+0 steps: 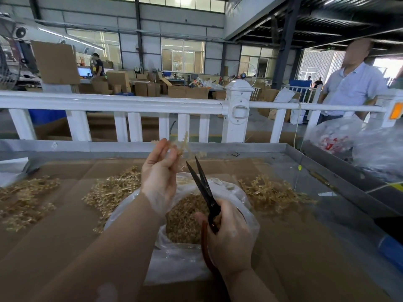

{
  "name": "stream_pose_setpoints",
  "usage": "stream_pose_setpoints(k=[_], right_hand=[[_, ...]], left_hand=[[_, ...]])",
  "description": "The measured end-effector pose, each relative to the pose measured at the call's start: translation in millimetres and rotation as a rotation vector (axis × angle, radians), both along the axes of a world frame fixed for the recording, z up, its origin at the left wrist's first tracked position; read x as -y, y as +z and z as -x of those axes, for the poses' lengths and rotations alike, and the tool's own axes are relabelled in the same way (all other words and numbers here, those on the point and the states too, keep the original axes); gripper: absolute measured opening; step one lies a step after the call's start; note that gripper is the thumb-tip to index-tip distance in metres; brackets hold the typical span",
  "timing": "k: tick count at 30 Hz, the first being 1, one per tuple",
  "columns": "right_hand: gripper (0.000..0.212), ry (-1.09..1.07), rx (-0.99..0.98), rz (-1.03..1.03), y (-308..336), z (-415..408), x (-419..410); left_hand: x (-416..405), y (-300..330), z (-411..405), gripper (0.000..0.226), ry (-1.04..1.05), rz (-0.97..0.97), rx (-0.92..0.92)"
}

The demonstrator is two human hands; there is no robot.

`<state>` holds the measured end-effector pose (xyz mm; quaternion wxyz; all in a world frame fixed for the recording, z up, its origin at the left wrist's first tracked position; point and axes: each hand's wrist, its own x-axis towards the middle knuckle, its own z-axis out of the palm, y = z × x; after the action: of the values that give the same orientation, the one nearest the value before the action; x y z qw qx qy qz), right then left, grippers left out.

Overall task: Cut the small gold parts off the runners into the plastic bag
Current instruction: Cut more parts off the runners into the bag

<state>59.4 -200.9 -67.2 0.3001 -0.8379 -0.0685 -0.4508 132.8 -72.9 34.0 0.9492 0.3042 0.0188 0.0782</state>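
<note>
Holding cut gold parts, the plastic bag lies beneath a runner pinched by the left hand; scissors, blades apart, are gripped by the right hand; no writing is legible.

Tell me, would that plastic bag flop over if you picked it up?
Probably. The plastic bag looks thin and crinkled, so it would likely sag. The heap of gold parts inside probably makes it bottom-heavy, and the open mouth might spill.

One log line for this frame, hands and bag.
left hand: holds gold plastic runner | right hand: grips black scissors, blades open | clear plastic bag: holds cut gold parts
</note>
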Motion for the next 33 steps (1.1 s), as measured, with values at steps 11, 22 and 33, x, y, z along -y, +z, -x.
stream_pose_setpoints(k=[11,22,33], right_hand=[[0.030,-0.023,0.026,0.049,-2,-1,1],[0.025,-0.057,-0.075,0.114,1,-2,-2],[0.023,-0.023,-0.161,0.123,0,-3,-5]], left_hand=[[12,-39,-14,0.041,-0.309,-1.564,-0.155],[-9,-32,18,0.025,0.253,-1.606,0.046],[-67,-51,7,0.045,0.250,-2.012,-0.269]])
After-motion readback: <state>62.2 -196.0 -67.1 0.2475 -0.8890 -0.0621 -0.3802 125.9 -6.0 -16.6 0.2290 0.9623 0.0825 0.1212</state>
